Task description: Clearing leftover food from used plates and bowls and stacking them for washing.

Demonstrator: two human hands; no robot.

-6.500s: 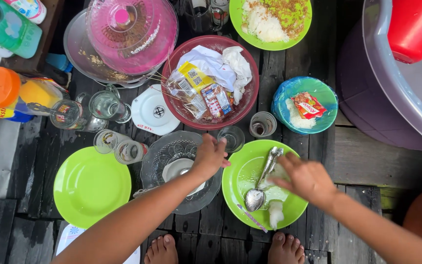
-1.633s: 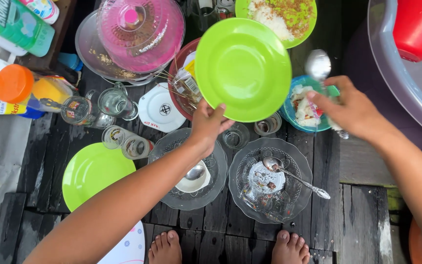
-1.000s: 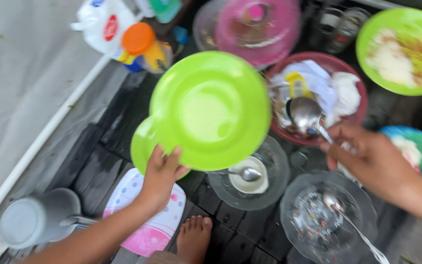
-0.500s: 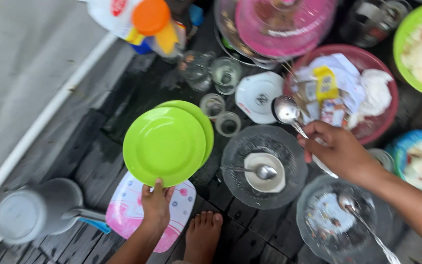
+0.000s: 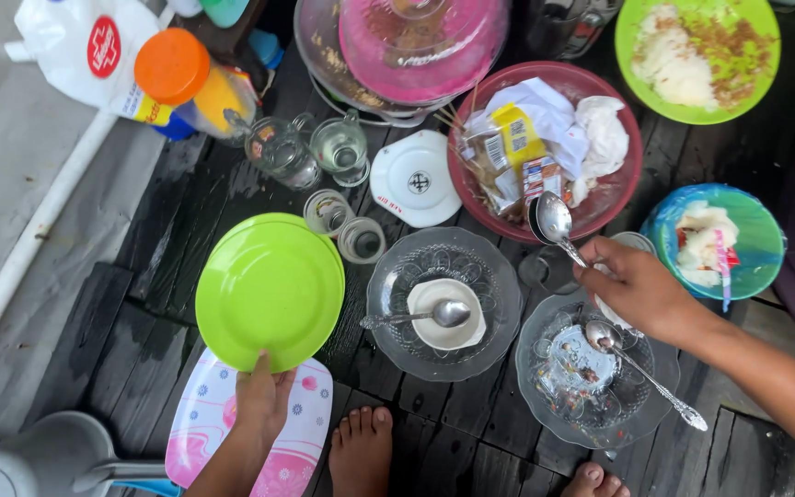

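Observation:
My left hand (image 5: 262,398) grips the near rim of a lime green plate (image 5: 264,294), which lies on top of a second green plate (image 5: 319,230) on the dark wooden planks. My right hand (image 5: 639,290) holds a metal spoon (image 5: 554,221) with its bowl pointing up toward the red bowl (image 5: 623,179) of wrappers and tissue. Below that hand sits a clear glass plate (image 5: 545,405) with another spoon (image 5: 637,364) and food scraps. A second glass plate (image 5: 393,276) between my hands carries a small white dish and a spoon (image 5: 430,316).
A white and pink patterned plate (image 5: 301,442) lies under my left hand. Small glasses (image 5: 347,230), a white saucer (image 5: 413,179), a pink lid on a tray (image 5: 420,37), a green plate of rice (image 5: 697,55), a blue bowl (image 5: 756,239), bottles (image 5: 177,78) and a grey jug (image 5: 39,460) surround me. My bare feet (image 5: 361,451) are at the bottom.
My left hand has lowered the green plate onto the other green plate. My right hand with the spoon has shifted toward the red bowl, and the view has swung back right.

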